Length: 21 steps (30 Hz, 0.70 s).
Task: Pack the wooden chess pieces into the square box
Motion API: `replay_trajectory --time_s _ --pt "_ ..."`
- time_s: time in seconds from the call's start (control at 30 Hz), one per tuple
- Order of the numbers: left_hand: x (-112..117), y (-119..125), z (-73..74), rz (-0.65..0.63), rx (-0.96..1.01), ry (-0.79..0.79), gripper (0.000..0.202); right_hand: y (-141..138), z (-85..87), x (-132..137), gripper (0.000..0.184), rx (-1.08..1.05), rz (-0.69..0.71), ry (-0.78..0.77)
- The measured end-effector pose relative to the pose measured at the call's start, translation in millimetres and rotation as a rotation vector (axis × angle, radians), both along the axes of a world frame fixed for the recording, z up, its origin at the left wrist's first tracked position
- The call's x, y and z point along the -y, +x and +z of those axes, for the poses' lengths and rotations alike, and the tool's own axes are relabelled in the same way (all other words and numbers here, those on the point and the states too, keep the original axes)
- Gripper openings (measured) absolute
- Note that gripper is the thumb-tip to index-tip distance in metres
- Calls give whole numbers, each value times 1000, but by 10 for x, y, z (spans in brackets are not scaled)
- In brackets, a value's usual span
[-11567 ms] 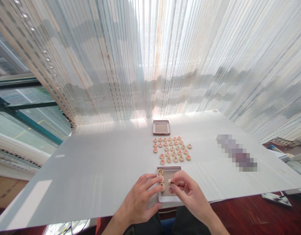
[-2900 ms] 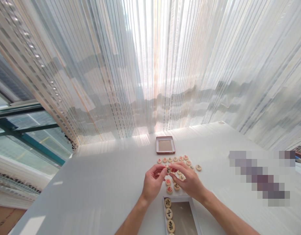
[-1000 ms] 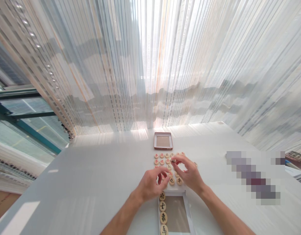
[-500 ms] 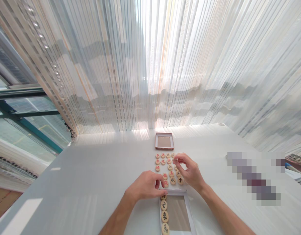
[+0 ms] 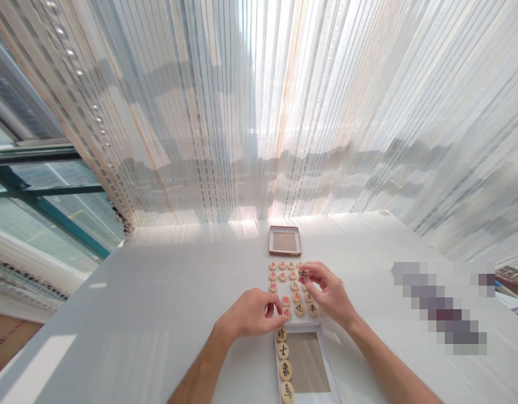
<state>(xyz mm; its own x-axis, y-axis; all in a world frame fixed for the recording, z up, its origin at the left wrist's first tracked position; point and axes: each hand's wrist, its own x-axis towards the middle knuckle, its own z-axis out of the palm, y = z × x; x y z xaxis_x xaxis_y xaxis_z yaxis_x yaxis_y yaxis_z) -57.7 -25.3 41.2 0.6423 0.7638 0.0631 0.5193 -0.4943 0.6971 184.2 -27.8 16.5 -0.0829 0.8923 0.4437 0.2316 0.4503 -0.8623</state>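
My right hand [image 5: 329,289] pinches a round Chinese chess piece [image 5: 302,274] with a black character, held up over the right side of the loose pieces. My left hand [image 5: 252,311] has curved fingers, thumb and index tips slightly apart with nothing visible between them. Those tips are beside a red-lettered chess piece [image 5: 287,313]; I cannot tell whether they touch it. Below lies a white box tray [image 5: 328,359] with a grey-brown bottom. Along its left wall runs a column of black-lettered pieces, the topmost chess piece [image 5: 281,334] just under my left thumb.
Loose chess pieces, red and black, lie in rough rows on the white table [image 5: 157,314]. Behind them sits a red-rimmed box lid [image 5: 270,241]. A pixelated patch covers something at the right. Striped curtains [image 5: 259,112] hang at the table's far edge, with a window at left.
My right hand has tilted the piece so its black character faces me. My left hand has lifted slightly off the tray's top corner, uncovering the topmost piece there.
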Motion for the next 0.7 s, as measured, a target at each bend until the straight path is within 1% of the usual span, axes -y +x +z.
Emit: replay_trajectory --time_s 0.2,0.27,0.47,0.7 --pt "-49 56 -7 135 87 174 20 -21 -4 4 25 -32 43 -77" --pt "-58 68 -20 153 98 222 19 -32 15 12 25 -24 61 -92" --pt "-44 94 -51 127 82 284 17 -71 46 33 22 28 83 -43" --pt "-38 114 -72 117 105 320 18 -72 40 43 14 116 46 1"
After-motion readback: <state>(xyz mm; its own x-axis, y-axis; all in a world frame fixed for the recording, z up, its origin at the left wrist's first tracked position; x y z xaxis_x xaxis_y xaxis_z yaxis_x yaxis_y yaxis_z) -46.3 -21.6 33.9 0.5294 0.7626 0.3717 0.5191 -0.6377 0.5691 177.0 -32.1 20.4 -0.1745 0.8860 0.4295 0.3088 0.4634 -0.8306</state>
